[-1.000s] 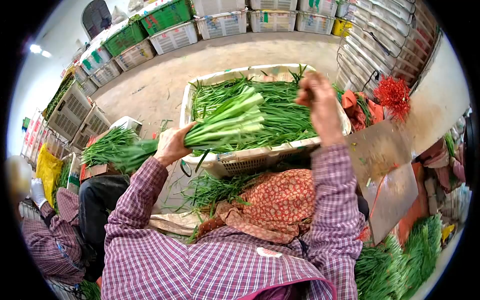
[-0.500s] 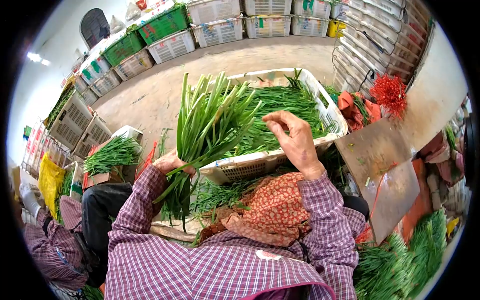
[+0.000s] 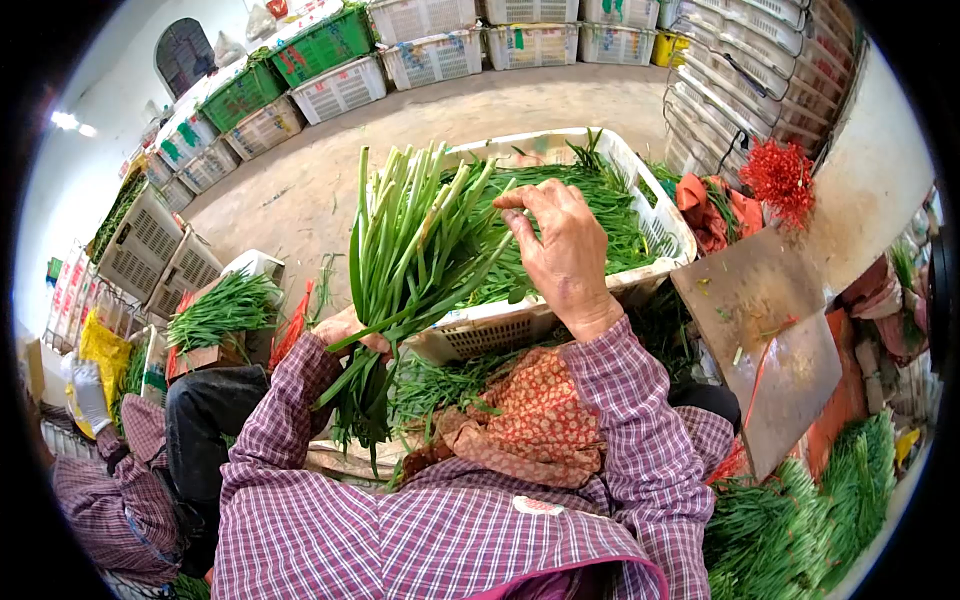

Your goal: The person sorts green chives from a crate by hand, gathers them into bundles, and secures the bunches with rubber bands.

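My left hand (image 3: 355, 330) is wrapped round the lower part of a thick bunch of green chives (image 3: 410, 240), pale cut ends pointing up and leaf tips hanging below. At the bunch's right edge, my right hand (image 3: 565, 250) has thumb and forefinger pinched on an outer chive stalk. Behind both hands stands a white plastic crate (image 3: 655, 235) with chives (image 3: 585, 215) lying in it. More loose chives (image 3: 440, 385) lie below the crate, beside a red floral cloth (image 3: 540, 410) over my lap.
Stacked crates (image 3: 435, 62) line the far wall, and more (image 3: 760, 80) rise at right. Red ties (image 3: 778, 185) hang above a board (image 3: 755, 320). Chives (image 3: 800, 520) are heaped at lower right. At left, a co-worker's gloved hand (image 3: 88, 395) is near a yellow bag (image 3: 103, 348).
My right hand has moved left and up, from beside the bunch to its edge, and its fingers have closed there. My left hand still holds the bunch in nearly the same place.
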Demonstrator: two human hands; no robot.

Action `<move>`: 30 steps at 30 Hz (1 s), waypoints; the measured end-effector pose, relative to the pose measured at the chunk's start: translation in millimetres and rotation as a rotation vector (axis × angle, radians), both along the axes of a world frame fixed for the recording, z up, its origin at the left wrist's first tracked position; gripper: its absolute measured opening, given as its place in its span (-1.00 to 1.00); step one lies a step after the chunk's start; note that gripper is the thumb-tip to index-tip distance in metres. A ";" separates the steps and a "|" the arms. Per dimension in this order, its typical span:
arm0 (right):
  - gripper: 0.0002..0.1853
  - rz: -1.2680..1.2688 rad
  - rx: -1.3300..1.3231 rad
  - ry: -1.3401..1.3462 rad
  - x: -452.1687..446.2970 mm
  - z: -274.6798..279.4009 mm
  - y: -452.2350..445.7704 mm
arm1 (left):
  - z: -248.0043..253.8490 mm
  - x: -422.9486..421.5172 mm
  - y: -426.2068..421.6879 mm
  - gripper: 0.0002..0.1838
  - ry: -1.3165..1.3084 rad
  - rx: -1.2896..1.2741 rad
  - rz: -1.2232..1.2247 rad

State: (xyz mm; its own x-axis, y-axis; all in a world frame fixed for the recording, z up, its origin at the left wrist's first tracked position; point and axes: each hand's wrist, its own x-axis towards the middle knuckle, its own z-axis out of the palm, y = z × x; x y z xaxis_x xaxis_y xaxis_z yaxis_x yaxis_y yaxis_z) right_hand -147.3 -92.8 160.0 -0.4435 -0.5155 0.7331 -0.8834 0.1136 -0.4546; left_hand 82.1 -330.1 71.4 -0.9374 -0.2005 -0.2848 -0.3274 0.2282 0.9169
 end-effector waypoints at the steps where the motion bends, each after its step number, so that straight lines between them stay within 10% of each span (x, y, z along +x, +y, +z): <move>1: -0.85 -0.001 0.002 -0.001 -1.9 -0.4 -2.1 | 0.0 -0.3 1.2 -0.58 0.028 -0.015 -0.015; 13: -0.82 -0.167 0.018 0.394 -45.6 -35.0 -33.0 | -8.4 6.2 1.1 -0.57 0.085 0.348 -0.114; 17: -0.82 -0.424 -0.070 0.129 -79.8 -21.3 8.2 | -30.8 20.3 -19.7 -0.57 0.009 -0.033 -0.153; 23: -0.65 -0.003 0.699 -0.083 -57.8 -34.7 46.2 | -39.6 38.3 -20.2 -0.50 0.170 0.342 -0.035; 30: -0.71 0.352 0.396 -0.263 13.4 -74.1 -20.4 | -30.6 35.7 -10.5 -0.48 0.195 0.354 -0.001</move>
State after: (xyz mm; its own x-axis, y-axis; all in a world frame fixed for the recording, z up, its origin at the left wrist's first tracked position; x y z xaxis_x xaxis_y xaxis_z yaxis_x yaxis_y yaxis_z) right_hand -133.9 -113.2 85.9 -0.3368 -0.8767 0.3435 -0.7620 0.0395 -0.6463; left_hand 117.8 -340.6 40.8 -0.9809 -0.1208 -0.1527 -0.1393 -0.1126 0.9838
